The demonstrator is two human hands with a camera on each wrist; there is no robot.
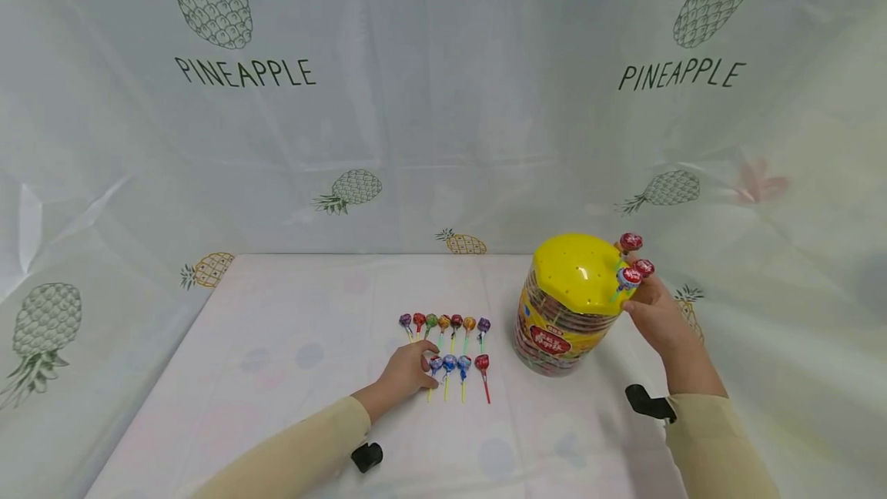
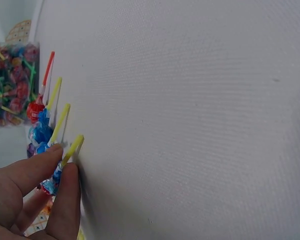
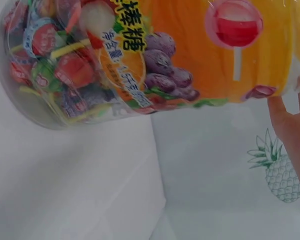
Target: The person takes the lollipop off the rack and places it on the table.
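Observation:
My left hand [image 1: 407, 372] pinches a blue-wrapped lollipop [image 2: 72, 149] by its yellow stick between thumb and finger. This lollipop lies at the left end of the front row on the table. Beside it in that row are more blue lollipops [image 1: 450, 363] and a red one [image 1: 482, 363]. My right hand [image 1: 654, 318] grips the edge of the yellow lid [image 1: 578, 272] on a large clear lollipop jar [image 1: 547, 341]. Three lollipops [image 1: 629, 277] stand in the lid's right side, close by the right fingers. In the right wrist view, wrapped lollipops [image 3: 45, 75] show inside the jar.
Behind the front row lies a second row of several lollipops [image 1: 443, 322] in mixed colours. The table [image 1: 291, 306] wears a pale cloth with faint dots. A sheet printed with pineapples [image 1: 388, 98] hangs along its back edge.

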